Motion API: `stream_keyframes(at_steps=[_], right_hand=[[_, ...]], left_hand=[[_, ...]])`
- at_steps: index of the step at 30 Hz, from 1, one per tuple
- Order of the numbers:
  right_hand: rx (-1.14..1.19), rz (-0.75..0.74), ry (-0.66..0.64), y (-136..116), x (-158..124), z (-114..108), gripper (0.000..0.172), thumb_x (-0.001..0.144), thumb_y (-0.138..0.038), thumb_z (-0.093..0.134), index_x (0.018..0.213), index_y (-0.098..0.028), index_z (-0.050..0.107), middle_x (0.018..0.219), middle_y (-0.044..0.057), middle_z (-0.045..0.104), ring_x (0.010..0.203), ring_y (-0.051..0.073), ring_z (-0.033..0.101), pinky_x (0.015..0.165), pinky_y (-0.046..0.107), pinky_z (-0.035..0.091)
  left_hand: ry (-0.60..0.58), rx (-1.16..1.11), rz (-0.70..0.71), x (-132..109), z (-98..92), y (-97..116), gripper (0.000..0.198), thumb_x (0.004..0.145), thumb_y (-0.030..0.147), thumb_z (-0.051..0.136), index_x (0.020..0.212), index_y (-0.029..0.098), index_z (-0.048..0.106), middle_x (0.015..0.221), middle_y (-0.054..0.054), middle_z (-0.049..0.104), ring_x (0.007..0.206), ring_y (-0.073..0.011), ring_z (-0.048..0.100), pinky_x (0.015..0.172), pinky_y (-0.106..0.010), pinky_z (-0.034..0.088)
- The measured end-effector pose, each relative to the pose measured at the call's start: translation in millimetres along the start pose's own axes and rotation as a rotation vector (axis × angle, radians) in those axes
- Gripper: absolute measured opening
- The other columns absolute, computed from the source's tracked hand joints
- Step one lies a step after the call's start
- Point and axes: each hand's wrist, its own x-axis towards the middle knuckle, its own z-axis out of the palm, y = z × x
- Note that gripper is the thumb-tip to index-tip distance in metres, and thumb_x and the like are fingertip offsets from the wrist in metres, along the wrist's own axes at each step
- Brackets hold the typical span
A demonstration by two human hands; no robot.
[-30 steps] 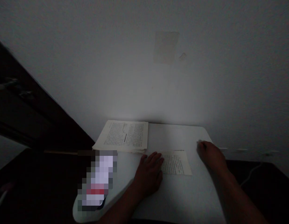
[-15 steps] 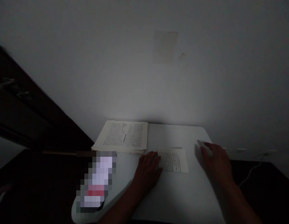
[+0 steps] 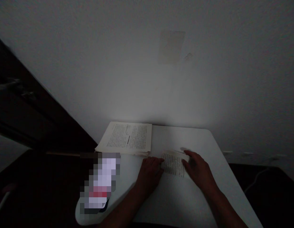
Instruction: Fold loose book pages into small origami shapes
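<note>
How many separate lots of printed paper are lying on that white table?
2: a stack of printed pages at the back left of the table, and a smaller printed piece between the left hand and right hand. More may be hidden underneath.

a dim indoor room: dark door [image 3: 16, 104], white table [image 3: 180, 202]
</note>
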Motion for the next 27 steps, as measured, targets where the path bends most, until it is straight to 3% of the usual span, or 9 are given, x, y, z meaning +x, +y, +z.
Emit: stream_keyframes(at_steps=[6,15,18,22,27], right_hand=[[-0.126,-0.206,0.02,-15,2,-2,0.039,0.081,-0.031,0.051,0.119,-0.02,0.046,0.12,0.011,0.053,0.114,0.026,0.047,0.094,0.046,0.037],[-0.174,-0.368,-0.03,-48,6,-19,0.045,0.08,-0.026,0.054,0.123,-0.02,0.044,0.115,0.01,0.057,0.11,0.025,0.049,0.099,0.049,0.029],[-0.175,-0.416,-0.041,-58,4,-24,0.039,0.078,-0.023,0.056,0.117,-0.022,0.05,0.116,0.009,0.056,0.111,0.024,0.05,0.1,0.05,0.027],[-0.108,-0.469,-0.065,-58,-7,-27,0.019,0.074,-0.014,0.056,0.09,-0.024,0.06,0.112,0.006,0.059,0.11,0.023,0.051,0.102,0.05,0.027],[-0.053,-0.418,-0.181,-41,-25,-25,0.031,0.064,-0.002,0.052,0.086,-0.023,0.059,0.109,0.003,0.062,0.109,0.021,0.052,0.103,0.046,0.028]], left_hand=[[-0.046,-0.02,-0.006,1,-1.6,0,0.007,0.076,0.012,0.056,0.08,0.018,0.056,0.082,-0.002,0.06,0.08,-0.0177,0.053,0.076,-0.032,0.038],[0.065,0.046,0.11,2,-1.2,1,0.013,0.076,0.008,0.047,0.066,0.016,0.049,0.067,-0.002,0.054,0.066,-0.0151,0.048,0.063,-0.028,0.035],[0.125,0.072,0.19,2,0.4,1,0.017,0.08,0.008,0.042,0.067,0.016,0.049,0.067,-0.003,0.054,0.066,-0.0149,0.047,0.064,-0.028,0.036],[0.108,0.083,0.237,1,0.2,2,0.018,0.084,0.012,0.041,0.07,0.016,0.051,0.07,-0.003,0.056,0.066,-0.0148,0.047,0.065,-0.029,0.036],[0.003,0.099,0.201,0,-1.9,6,0.013,0.081,0.013,0.045,0.085,0.016,0.057,0.081,-0.005,0.058,0.075,-0.0175,0.049,0.069,-0.033,0.038]])
